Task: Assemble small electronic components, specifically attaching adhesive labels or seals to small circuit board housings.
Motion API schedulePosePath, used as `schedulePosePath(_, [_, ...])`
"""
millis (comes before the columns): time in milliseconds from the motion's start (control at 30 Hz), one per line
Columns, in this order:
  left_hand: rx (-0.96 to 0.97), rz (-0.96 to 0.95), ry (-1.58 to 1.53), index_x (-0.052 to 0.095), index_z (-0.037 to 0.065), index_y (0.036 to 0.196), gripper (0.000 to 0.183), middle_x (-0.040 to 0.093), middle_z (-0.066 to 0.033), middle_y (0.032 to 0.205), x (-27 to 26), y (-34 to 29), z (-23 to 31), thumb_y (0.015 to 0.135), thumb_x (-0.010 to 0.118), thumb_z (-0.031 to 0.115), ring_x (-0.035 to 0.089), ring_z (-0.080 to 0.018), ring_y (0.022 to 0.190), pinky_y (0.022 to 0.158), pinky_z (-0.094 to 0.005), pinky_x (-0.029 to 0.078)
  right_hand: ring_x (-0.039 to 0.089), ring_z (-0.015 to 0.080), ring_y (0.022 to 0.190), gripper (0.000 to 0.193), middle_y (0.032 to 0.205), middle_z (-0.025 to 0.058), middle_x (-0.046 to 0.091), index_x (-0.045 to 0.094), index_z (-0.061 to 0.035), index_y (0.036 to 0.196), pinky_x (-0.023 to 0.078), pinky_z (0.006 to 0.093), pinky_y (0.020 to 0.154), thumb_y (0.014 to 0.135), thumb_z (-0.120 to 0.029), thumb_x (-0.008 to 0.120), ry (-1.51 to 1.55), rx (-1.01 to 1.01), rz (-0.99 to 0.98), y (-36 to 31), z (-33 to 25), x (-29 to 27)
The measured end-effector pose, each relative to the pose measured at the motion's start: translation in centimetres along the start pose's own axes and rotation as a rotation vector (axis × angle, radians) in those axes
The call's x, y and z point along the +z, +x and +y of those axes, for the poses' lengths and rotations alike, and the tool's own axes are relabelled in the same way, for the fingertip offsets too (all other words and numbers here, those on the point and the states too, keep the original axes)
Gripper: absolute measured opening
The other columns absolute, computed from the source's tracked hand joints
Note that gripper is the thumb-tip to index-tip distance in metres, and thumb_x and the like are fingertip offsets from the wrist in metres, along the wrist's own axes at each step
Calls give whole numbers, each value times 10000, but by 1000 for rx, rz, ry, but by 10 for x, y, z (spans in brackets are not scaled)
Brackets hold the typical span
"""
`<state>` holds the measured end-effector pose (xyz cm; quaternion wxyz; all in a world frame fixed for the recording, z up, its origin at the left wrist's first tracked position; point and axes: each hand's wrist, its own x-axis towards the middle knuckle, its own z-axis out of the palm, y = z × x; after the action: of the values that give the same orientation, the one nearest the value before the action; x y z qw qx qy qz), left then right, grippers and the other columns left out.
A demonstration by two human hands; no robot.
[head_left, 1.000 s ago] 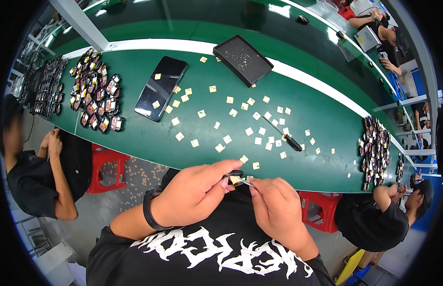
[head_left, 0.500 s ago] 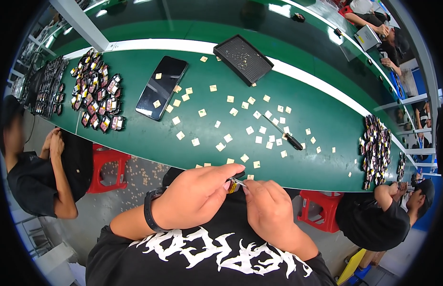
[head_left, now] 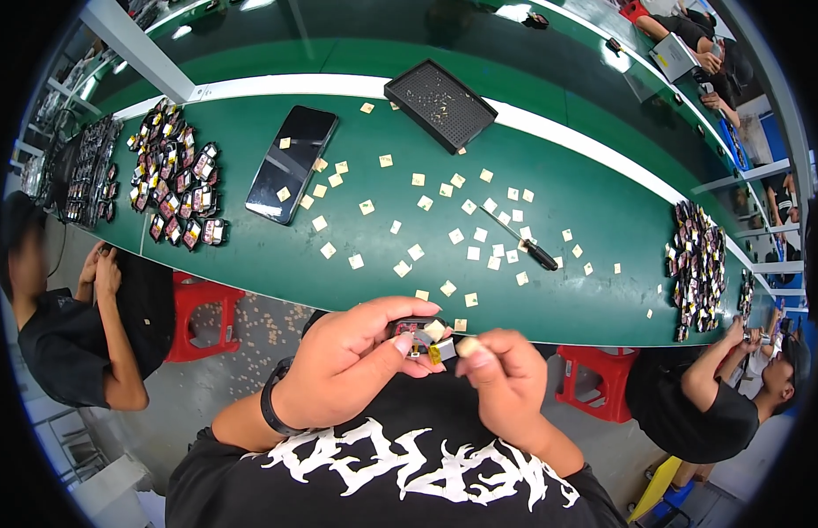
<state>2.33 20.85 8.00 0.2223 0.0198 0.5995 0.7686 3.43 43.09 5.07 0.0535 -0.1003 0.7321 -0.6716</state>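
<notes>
My left hand is closed around a small black electronic device just off the table's near edge. Out of its open side sticks a silver battery pouch with yellow tape. A pale patch lies against the device too. To the right, slightly apart from the battery, my right hand pinches a small cream-coloured square between thumb and finger. Its other fingers are curled in. Beyond my hands, many similar cream squares are scattered over the green table.
A screwdriver lies right of centre. A black phone bears two squares. A black tray holds small bits. Piles of black devices stand left and right. Co-workers sit on both sides, near red stools.
My right hand has drawn away to the right from the device and now pinches a cream square. The device has tilted in my left hand, showing its inside and the battery.
</notes>
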Motion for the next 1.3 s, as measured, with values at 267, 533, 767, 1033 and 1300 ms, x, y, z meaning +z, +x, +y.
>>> schedulePosePath(267, [-12,25,-107,466,-68,1394,348,621,-275,1323,5,4,-1,1051,472,-11,715,-296,1082,920,-333,611,464,36,643,169,743,4,568,596,-30,926,380,220,576,996,-153,688,414,68,-42,5,24,-15])
schedulePosePath(533, [35,26,76,481,-74,1278,260,628,-218,1260,6,9,-12,1018,491,-76,657,-242,1187,945,-343,604,501,-24,598,144,834,18,707,653,0,1069,373,180,508,951,-39,725,155,216,-85,12,6,1])
schedulePosePath(767, [18,47,91,475,-71,1233,209,632,-211,1219,8,15,-26,1024,493,-59,656,-220,1162,949,-345,586,512,-27,609,97,817,19,725,644,2,997,391,184,516,958,-38,723,327,267,37,14,8,15])
schedulePosePath(1033, [52,49,155,460,-28,1297,230,577,-223,1396,4,22,-39,1069,425,-18,619,-191,1210,1015,-331,524,625,36,705,103,887,82,760,760,38,968,465,220,569,894,-29,788,126,323,84,20,13,9])
schedulePosePath(1300, [8,-19,107,442,-41,1331,261,533,-225,1447,3,23,-44,1072,419,-13,584,-233,1285,1076,-376,505,661,97,761,122,914,94,751,783,3,1003,490,236,623,895,-54,791,-113,133,68,23,13,11])
